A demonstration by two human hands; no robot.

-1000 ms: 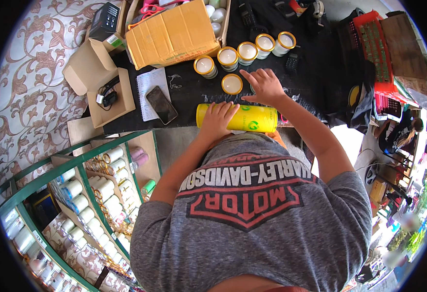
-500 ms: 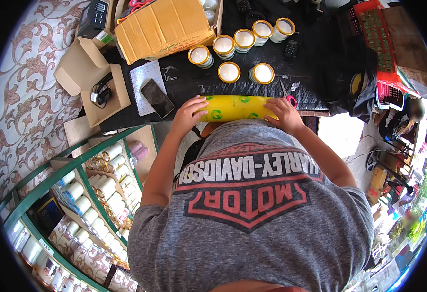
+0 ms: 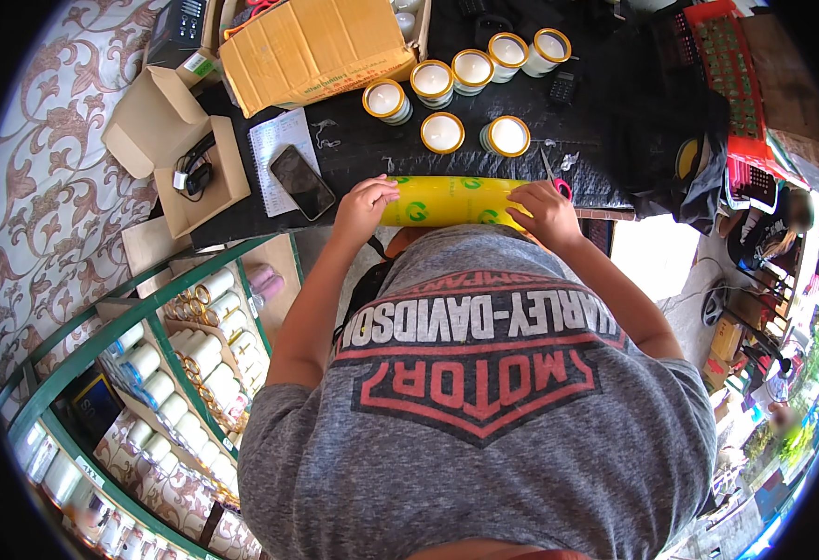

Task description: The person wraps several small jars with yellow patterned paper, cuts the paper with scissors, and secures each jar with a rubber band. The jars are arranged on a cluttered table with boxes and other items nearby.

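A thick yellow roll with green printed marks (image 3: pixel 454 203), like a roll of cling film, lies sideways at the table's near edge, just in front of my shirt. Its left end is in the grip of my left hand (image 3: pixel 365 209), the fingers curled over the top. My right hand (image 3: pixel 548 213) grips the right end the same way. Pink-handled scissors (image 3: pixel 562 187) lie partly hidden just beyond my right hand. Past the roll stand several white candles in glass jars with gold rims, the nearest two being one candle (image 3: pixel 442 133) and another candle (image 3: pixel 507 136).
A phone (image 3: pixel 302 183) lies on a spiral notebook (image 3: pixel 274 140) left of the roll. Farther left is an open cardboard box (image 3: pixel 223 191) with a black cabled device inside. A large carton (image 3: pixel 316 56) stands behind. A green-framed shelf (image 3: pixel 148 313) with jars is at lower left.
The green marks on the yellow roll have shifted, so the roll has turned slightly under my hands. Both hands stay at its ends, and the view has shifted a little.
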